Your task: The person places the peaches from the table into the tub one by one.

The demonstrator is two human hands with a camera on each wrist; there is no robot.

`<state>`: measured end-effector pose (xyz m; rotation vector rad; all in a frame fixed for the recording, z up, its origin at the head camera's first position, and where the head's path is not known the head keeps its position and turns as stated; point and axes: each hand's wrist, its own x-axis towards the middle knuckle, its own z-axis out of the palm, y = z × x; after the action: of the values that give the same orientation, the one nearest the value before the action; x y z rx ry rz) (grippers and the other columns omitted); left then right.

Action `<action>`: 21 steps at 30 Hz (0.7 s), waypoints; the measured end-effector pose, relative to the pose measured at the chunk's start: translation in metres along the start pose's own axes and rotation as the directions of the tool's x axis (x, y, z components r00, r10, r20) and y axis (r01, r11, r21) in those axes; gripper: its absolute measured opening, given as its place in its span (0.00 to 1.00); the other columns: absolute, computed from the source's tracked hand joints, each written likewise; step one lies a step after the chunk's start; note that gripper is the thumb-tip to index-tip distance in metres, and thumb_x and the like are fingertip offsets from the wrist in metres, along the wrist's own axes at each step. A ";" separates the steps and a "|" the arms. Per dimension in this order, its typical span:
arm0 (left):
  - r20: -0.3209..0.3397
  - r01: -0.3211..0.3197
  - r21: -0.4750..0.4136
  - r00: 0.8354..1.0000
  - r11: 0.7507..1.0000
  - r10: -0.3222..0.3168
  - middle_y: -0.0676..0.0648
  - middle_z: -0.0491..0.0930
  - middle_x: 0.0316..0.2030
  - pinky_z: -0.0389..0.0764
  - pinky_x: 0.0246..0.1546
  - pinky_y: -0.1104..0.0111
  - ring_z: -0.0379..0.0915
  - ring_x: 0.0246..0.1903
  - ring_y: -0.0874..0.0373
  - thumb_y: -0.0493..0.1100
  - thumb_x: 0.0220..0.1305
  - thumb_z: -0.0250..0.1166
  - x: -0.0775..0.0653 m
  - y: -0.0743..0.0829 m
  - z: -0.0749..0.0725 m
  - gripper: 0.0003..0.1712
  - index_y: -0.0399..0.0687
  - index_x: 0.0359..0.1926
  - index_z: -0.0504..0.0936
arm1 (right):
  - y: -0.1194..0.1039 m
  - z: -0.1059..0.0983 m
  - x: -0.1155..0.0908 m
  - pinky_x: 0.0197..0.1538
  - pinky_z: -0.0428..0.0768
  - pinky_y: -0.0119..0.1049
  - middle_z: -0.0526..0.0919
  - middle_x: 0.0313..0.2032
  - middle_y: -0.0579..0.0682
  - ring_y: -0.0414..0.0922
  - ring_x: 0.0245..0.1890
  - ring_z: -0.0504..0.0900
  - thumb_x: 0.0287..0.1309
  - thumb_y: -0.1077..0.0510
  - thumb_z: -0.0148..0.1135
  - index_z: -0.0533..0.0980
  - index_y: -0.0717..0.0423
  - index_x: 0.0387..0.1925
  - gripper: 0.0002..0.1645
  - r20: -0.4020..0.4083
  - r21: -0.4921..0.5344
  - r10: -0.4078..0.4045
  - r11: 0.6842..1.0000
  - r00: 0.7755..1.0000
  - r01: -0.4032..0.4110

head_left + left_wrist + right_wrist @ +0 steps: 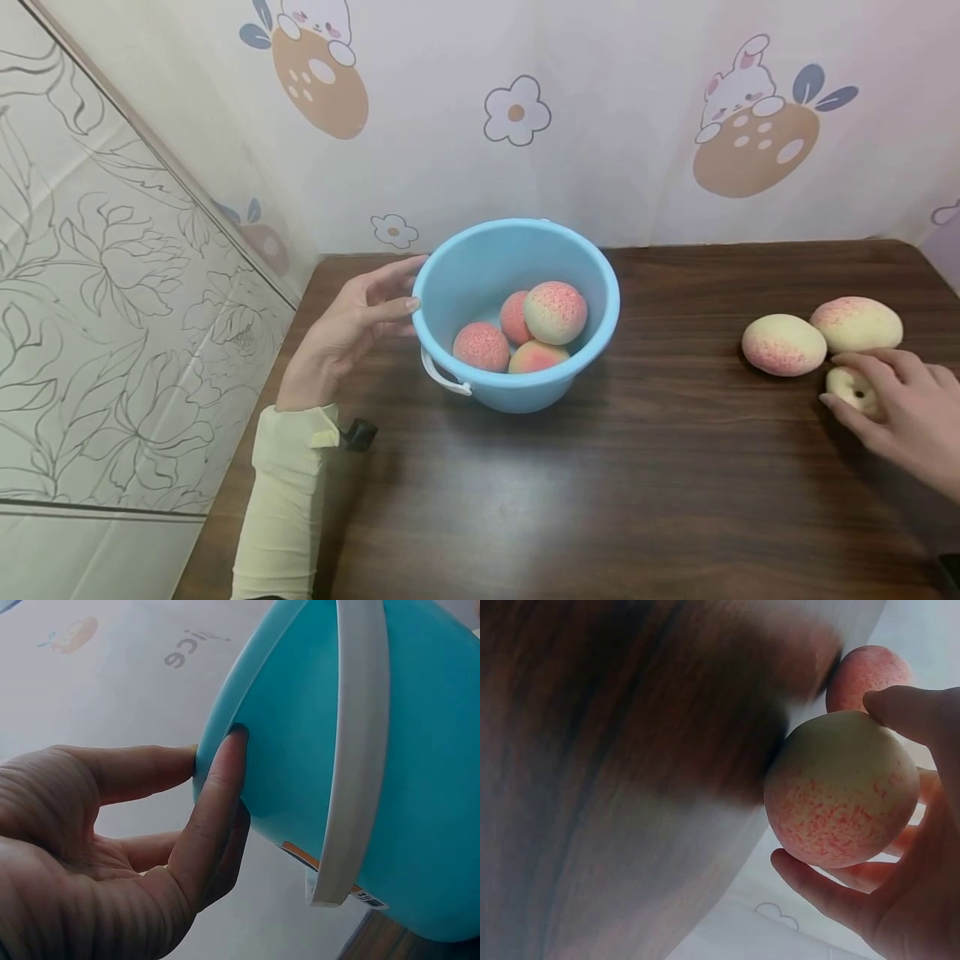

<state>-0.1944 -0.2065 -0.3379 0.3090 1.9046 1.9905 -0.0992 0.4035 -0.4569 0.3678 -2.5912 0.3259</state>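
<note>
Fingers of the left hand (pixel 337 325) held the bucket (pixel 517 396) by its rim, apparently to steady it. Right of the bucket, fingers of the right hand (pixel 911 417) grasped a peach (pixel 845 393) around its sides, presumably against rolling. Two other peaches (pixel 784 344) lay beside it on the desk (pixel 675 467); four peaches (pixel 556 313) sat inside the bucket, contained by its wall.

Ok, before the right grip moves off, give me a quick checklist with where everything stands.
1. Left grip steadying the bucket: ok, pinching its rim.
2. Handle clear of the opening: ok, it hangs outside.
3. Room inside: ok, the four peaches lie below the rim.
4. Right grip on the pale peach: ok, thumb and fingers round it.
5. Pale peach off the table: cannot tell.
6. No loose peaches nearby: not ok, two others sit close beside it.
</note>
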 end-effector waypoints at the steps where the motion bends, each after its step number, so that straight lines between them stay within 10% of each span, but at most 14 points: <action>1: 0.005 -0.003 -0.005 1.000 1.000 0.003 0.42 0.80 0.57 0.91 0.48 0.58 0.85 0.47 0.52 0.31 0.67 0.64 0.000 0.000 0.000 0.37 0.47 0.76 0.69 | 0.000 0.000 0.000 0.51 0.65 0.74 0.73 0.49 0.76 0.75 0.46 0.71 0.66 0.16 0.24 0.74 0.68 0.51 0.60 0.005 0.002 0.001 1.000 1.000 -0.001; 21: 0.019 -0.013 -0.024 1.000 1.000 0.013 0.40 0.78 0.61 0.91 0.49 0.58 0.86 0.49 0.50 0.31 0.68 0.64 0.000 -0.002 -0.001 0.37 0.46 0.76 0.69 | -0.009 -0.012 0.008 0.41 0.71 0.68 0.77 0.40 0.73 0.75 0.34 0.74 0.69 0.18 0.32 0.78 0.66 0.43 0.56 -0.098 -0.100 -0.174 0.981 0.980 0.164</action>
<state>-0.1942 -0.2073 -0.3398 0.3336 1.8705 2.0101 -0.0977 0.3970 -0.4410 0.5199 -2.4412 0.1616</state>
